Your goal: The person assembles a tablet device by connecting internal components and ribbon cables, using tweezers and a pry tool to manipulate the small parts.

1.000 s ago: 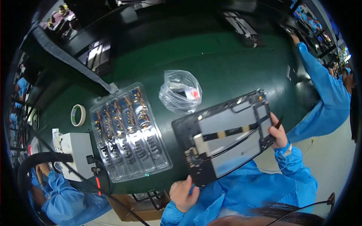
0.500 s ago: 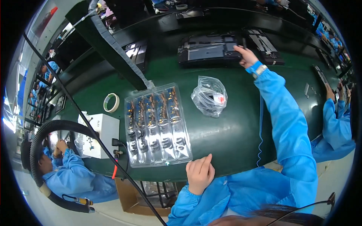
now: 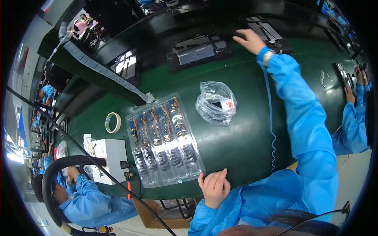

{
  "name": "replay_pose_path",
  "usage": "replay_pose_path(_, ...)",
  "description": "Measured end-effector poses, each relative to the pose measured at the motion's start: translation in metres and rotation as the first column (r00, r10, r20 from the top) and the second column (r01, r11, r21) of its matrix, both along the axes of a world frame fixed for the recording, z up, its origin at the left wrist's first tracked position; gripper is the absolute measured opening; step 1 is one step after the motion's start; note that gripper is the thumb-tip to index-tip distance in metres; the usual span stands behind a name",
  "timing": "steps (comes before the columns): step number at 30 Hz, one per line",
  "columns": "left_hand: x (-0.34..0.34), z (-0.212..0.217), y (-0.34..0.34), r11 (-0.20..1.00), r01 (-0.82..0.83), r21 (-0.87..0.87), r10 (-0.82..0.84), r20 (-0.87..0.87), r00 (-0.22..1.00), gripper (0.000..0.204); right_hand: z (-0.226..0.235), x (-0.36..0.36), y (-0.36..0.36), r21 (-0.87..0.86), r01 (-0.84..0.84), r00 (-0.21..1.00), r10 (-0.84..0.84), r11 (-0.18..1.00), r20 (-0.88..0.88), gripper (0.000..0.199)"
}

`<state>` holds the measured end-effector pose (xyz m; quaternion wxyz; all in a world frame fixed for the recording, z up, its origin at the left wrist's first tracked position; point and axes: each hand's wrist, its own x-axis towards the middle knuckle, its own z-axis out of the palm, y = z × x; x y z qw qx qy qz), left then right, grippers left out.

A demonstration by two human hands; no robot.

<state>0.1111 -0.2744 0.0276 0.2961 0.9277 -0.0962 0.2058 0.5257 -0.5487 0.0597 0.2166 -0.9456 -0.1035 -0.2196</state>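
Left hand: (image 3: 215, 188) back at the near table (image 3: 244, 149) edge, off the tablet since a second ago. Fingers loosely curled, nothing visible in it; palm hidden, so can't tell for sure.
Parts tray: (image 3: 167, 180) just beyond that hand's fingertips; contact unclear.
Clear bag: (image 3: 216, 114) mid-table, between tray and right sleeve.
Right sleeve: (image 3: 307, 110) arm stretched far forward, wrist strap on, coiled blue cord (image 3: 271, 131) hanging to the near edge.
Right hand: (image 3: 252, 41) has let go — thumb and finger spread, nothing between them, just right of the tablet.
Opened tablet: (image 3: 197, 53) far side, lying flat, innards up. Was in both hands, now on the table — put-down looks done.
Second tablet: (image 3: 267, 31) past the right hand, also opened.
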Motion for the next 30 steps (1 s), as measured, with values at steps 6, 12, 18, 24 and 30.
replay_pose_path(6, -0.004, -0.002, -0.001, 0.999, 0.048, -0.014, -0.047, 0.054, 0.997, 0.03, 0.018, -0.049, -0.166, -0.417, 0.013, 0.98, -0.094, 0.909, -0.174, 0.069)
replay_pose_path(12, -0.002, -0.003, -0.002, 0.997, 0.082, -0.003, -0.082, 0.019, 0.996, 0.03, -0.007, -0.033, -0.203, -0.405, 0.127, 0.908, -0.271, 0.905, -0.32, 0.085)
replay_pose_path(18, 0.002, 0.001, -0.009, 1.0, 0.026, -0.004, -0.026, 0.002, 1.0, 0.031, -0.01, -0.023, -0.158, -0.472, 0.224, 0.965, -0.26, 0.852, -0.012, 0.076)
replay_pose_path(24, 0.002, 0.004, -0.012, 1.0, -0.016, -0.014, 0.016, -0.011, 1.0, 0.032, -0.013, -0.028, -0.135, -0.544, 0.096, 0.994, -0.113, 0.834, 0.003, 0.075)
replay_pose_path(30, 0.002, 0.002, -0.012, 0.999, -0.011, 0.039, 0.011, 0.002, 1.0, 0.035, 0.01, -0.011, -0.123, -0.819, -0.205, 0.967, 0.238, 0.535, -0.086, 0.077)
